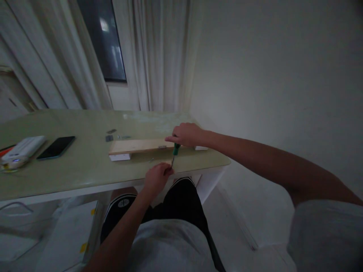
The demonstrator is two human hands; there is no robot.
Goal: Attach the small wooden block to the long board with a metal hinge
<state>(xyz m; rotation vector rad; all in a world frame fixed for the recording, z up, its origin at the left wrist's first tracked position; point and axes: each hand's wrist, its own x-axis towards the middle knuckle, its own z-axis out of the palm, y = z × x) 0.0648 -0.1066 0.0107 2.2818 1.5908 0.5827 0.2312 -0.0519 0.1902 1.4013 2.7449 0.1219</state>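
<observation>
A light wooden board lies across two small white blocks on the pale green table. My right hand is closed round the green handle of a screwdriver, held upright with its tip pointing down just in front of the board. My left hand sits at the table's front edge, fingers pinched at the screwdriver's tip on something too small to make out.
A black phone and a white power bank lie at the table's left. Small metal parts lie behind the board. Curtains and a dark window are behind; a wall stands close on the right.
</observation>
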